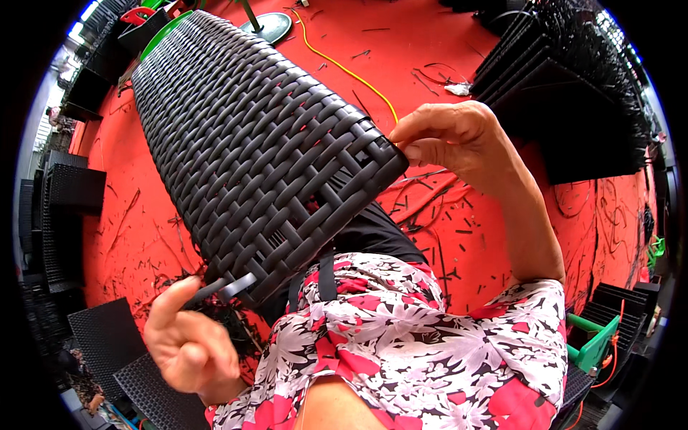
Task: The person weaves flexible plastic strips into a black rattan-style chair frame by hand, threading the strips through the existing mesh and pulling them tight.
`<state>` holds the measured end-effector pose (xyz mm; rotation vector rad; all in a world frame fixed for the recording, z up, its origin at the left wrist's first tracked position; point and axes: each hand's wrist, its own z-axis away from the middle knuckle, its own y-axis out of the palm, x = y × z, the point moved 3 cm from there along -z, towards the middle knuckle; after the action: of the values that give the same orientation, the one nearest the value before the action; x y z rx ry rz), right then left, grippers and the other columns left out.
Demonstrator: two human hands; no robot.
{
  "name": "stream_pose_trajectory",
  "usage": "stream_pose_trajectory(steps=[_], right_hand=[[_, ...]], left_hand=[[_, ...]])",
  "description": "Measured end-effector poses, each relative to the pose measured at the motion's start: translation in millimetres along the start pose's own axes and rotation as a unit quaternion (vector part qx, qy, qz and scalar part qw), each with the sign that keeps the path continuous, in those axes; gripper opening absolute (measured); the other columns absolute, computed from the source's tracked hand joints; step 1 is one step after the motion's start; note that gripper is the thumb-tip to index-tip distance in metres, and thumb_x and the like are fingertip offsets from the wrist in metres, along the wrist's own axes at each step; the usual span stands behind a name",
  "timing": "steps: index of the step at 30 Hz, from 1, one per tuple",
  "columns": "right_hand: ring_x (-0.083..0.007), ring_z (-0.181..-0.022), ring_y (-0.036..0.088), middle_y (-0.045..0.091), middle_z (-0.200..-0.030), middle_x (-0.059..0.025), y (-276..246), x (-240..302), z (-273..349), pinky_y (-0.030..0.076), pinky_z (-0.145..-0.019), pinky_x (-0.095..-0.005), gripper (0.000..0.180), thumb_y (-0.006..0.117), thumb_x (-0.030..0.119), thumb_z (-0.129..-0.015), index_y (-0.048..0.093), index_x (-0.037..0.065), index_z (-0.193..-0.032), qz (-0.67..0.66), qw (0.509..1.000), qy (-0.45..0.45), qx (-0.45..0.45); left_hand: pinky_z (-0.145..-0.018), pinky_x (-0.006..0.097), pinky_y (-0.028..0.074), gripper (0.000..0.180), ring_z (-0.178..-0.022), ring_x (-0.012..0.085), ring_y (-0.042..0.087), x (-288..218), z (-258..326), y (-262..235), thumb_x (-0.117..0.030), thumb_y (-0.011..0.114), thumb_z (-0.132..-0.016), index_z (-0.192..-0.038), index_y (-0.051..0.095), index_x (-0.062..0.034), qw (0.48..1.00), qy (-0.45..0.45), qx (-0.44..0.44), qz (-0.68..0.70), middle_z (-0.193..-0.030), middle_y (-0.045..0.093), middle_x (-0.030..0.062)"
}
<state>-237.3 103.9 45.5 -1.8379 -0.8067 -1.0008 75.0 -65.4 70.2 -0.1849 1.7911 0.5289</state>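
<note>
A woven panel [265,136] of dark plastic strips lies slanted in front of me, its near end over my lap. My right hand [448,140] pinches the panel's near right corner between thumb and fingers. By the near left corner is my left hand [190,340], its index finger raised and the other fingers curled. A dark plastic strip [210,289] runs from that corner into the left hand; its exact grip there is partly hidden. Next to it, a shiny grey piece of strip [239,285] sticks out at the panel's edge. Small gaps show in the weave near this end.
The red floor [459,222] is littered with short strip scraps. A yellow cord [344,68] runs beyond the panel, near a round stand base [272,27]. Stacked black panels [566,93] stand at far right, more woven panels [107,340] at left. A green frame [596,340] sits near right.
</note>
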Motion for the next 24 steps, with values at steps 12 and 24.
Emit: stream_pose_trajectory(steps=[12, 24], right_hand=[[-0.0096, -0.071, 0.064, 0.068, -0.083, -0.0038, 15.3, -33.8, 10.7, 0.052, -0.064, -0.0225, 0.015, 0.067, 0.011, -0.088, 0.066, 0.001, -0.099, -0.356, 0.931, 0.081, -0.016], [-0.0107, -0.071, 0.064, 0.067, -0.084, -0.0053, 31.3, -28.3, 19.3, 0.052, -0.063, -0.0234, 0.019, 0.065, 0.018, -0.091, 0.064, 0.0, -0.099, -0.416, 0.906, 0.067, -0.025]], left_hand=[[-0.062, 0.026, 0.044, 0.03, -0.075, 0.0188, 0.059, -38.6, -75.6, 46.4, -0.011, 0.071, -0.08, -0.105, 0.064, 0.0052, 0.867, 0.097, 0.063, -0.484, -0.09, 0.064, 0.0158], [-0.097, 0.041, 0.041, 0.037, -0.112, 0.0322, 0.054, -0.7, -161.3, 95.4, -0.002, 0.073, -0.071, -0.106, 0.064, 0.0006, 0.742, 0.156, 0.281, -0.588, -0.117, 0.057, 0.0144]])
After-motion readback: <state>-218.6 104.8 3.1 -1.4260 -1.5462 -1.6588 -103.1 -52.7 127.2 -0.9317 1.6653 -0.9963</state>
